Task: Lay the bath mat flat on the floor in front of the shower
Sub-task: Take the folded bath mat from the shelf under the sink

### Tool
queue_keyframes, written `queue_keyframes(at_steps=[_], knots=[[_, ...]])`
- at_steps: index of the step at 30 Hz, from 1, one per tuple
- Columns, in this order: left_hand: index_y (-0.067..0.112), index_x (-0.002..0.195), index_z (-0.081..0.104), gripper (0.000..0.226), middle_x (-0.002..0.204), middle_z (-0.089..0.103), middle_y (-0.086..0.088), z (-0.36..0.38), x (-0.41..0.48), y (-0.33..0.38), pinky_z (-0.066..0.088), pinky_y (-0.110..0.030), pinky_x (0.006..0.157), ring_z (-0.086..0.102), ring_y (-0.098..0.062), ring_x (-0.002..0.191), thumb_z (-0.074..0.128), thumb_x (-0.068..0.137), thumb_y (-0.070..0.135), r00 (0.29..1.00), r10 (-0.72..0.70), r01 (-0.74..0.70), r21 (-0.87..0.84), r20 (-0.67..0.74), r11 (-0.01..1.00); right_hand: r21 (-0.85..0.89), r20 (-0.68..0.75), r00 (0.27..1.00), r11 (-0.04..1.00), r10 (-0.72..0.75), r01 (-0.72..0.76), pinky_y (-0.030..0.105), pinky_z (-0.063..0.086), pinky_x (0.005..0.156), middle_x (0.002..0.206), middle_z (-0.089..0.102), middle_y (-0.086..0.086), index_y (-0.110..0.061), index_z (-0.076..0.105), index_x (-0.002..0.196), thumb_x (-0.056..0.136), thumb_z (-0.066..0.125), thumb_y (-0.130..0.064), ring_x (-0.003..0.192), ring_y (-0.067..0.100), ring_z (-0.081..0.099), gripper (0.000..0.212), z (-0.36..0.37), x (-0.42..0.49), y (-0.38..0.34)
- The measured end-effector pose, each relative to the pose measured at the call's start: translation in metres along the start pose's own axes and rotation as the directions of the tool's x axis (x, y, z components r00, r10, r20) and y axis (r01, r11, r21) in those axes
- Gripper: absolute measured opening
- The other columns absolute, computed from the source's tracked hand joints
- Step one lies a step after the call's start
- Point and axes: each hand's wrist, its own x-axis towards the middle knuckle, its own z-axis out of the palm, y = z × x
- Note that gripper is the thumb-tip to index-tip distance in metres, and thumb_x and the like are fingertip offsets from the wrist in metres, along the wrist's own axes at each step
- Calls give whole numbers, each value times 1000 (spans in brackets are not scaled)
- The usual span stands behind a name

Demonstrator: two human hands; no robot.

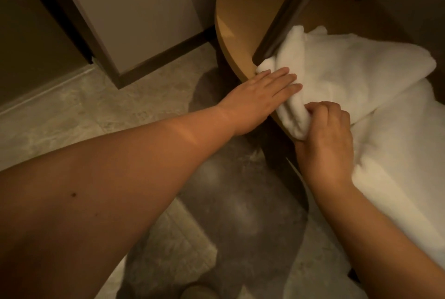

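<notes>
Bath mat (342,77), white, folded, lies on wooden bench (231,10) at right of frame, partly draped over bench's curved edge

Right hand (325,140): grip pinching rolled near corner of mat, fingers curled round fold at bench edge

Left hand (267,89): grip spread flat, palm down, fingertips resting on same fold, just above right hand

Mat bulk extends away from both grips toward upper right; long axis probably runs lower left to upper right, dim light makes this unsure

Right hand nearer, already has hold

Tiled floor (72,111) at left and below, mat not yet on it; pull would go toward lower left
</notes>
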Motion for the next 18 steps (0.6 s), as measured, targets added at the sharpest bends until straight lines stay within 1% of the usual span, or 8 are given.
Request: queue_keyframes(at_steps=[3, 5, 7, 10, 12, 14, 16, 18], knots=[[12, 148, 12, 68, 157, 14, -10, 2, -3, 1, 3, -36, 117, 6, -24, 145, 48, 91, 6, 1000, -20, 20, -20, -14, 1000, 44, -2, 1000, 999, -9, 9, 39, 39, 69, 105, 54, 17, -5, 53, 108, 72, 70, -1, 92, 32, 47, 40, -2, -1, 3], [12, 148, 13, 68, 157, 16, -11, -1, -6, 3, 3, -36, 117, 7, -25, 145, 50, 91, 9, 999, -30, 30, -25, -10, 999, 81, 4, 1000, 997, -8, 8, 31, 35, 66, 102, 55, 11, -10, 54, 106, 74, 71, -7, 91, 27, 47, 36, -8, -2, 5], [11, 148, 15, 70, 156, 19, -12, -6, -10, 5, 4, -35, 116, 11, -25, 144, 54, 90, 15, 999, -38, 38, -39, -15, 999, 110, 12, 1000, 994, -17, 15, 26, 30, 65, 100, 55, 7, -14, 54, 105, 74, 72, -13, 91, 22, 47, 36, -17, -2, 5], [11, 146, 20, 72, 152, 28, -13, -20, -21, 9, 8, -36, 115, 20, -27, 142, 60, 87, 25, 998, -51, 47, -77, -49, 996, 154, 22, 999, 987, -45, 41, 23, 27, 67, 100, 55, 3, -18, 55, 106, 75, 72, -16, 91, 19, 47, 36, -36, -7, -1], [11, 144, 25, 70, 147, 34, -13, -33, -32, 13, 11, -36, 115, 27, -26, 138, 61, 87, 30, 996, -48, 41, -98, -77, 994, 188, 34, 998, 981, -57, 50, 22, 26, 67, 101, 55, 2, -19, 55, 107, 74, 71, -17, 92, 19, 46, 37, -54, -13, -10], [10, 141, 32, 65, 140, 41, -13, -51, -47, 18, 15, -35, 115, 35, -26, 132, 61, 85, 27, 994, -57, 44, -137, -96, 990, 212, 52, 996, 975, -72, 59, 25, 28, 67, 102, 55, 3, -19, 55, 108, 73, 72, -18, 92, 19, 46, 39, -75, -21, -22], [7, 134, 41, 62, 131, 48, -14, -72, -62, 24, 20, -35, 112, 42, -28, 125, 66, 79, 21, 991, -88, 68, -186, -102, 980, 227, 71, 993, 971, -95, 77, 28, 35, 67, 103, 56, 4, -18, 55, 109, 74, 74, -20, 92, 20, 47, 40, -99, -28, -37], [8, 127, 46, 62, 126, 50, -15, -97, -81, 29, 24, -35, 109, 45, -29, 120, 71, 72, 17, 987, -142, 120, -259, -69, 959, 254, 93, 989, 963, -116, 89, 30, 41, 69, 104, 56, 5, -18, 55, 109, 74, 75, -24, 91, 20, 48, 41, -126, -35, -55]])
